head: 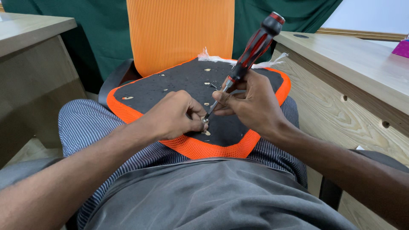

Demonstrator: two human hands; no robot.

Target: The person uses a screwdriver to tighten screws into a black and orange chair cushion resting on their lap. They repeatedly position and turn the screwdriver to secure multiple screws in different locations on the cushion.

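An orange-edged chair seat [187,147] lies upside down on my lap, its black underside [183,83] facing up. My right hand [251,104] grips a red and black screwdriver [255,44] by the lower shaft, tilted up to the right, its tip down at a small metal screw [205,120] on the black fabric. My left hand [174,115] rests on the seat, fingers pinched around that screw beside the tip. Several small holes dot the black surface.
An orange mesh chair back [179,30] stands upright behind the seat. Wooden desks flank me, one on the left [30,64], one on the right [353,81]. A green curtain [98,30] hangs behind. A magenta object [401,47] sits on the right desk.
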